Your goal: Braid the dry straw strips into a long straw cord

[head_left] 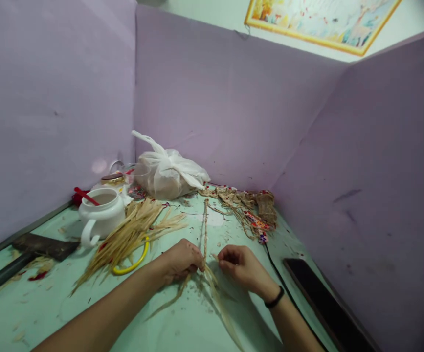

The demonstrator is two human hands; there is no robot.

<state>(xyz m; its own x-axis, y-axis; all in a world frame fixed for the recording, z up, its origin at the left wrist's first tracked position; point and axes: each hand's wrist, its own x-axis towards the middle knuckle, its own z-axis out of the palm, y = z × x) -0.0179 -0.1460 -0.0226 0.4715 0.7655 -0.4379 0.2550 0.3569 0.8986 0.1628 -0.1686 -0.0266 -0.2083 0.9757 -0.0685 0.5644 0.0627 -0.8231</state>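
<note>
Already a length of cord lies formed on the desk beyond the left hand, whose grip pinches its near end, while the right hand pinches a strip and loose ends seem unworked.

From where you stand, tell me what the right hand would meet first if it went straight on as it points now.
Going leftward and slightly away, the right hand would likely meet the thin straw cord first, close to the left hand; depth is uncertain in this view.
</note>
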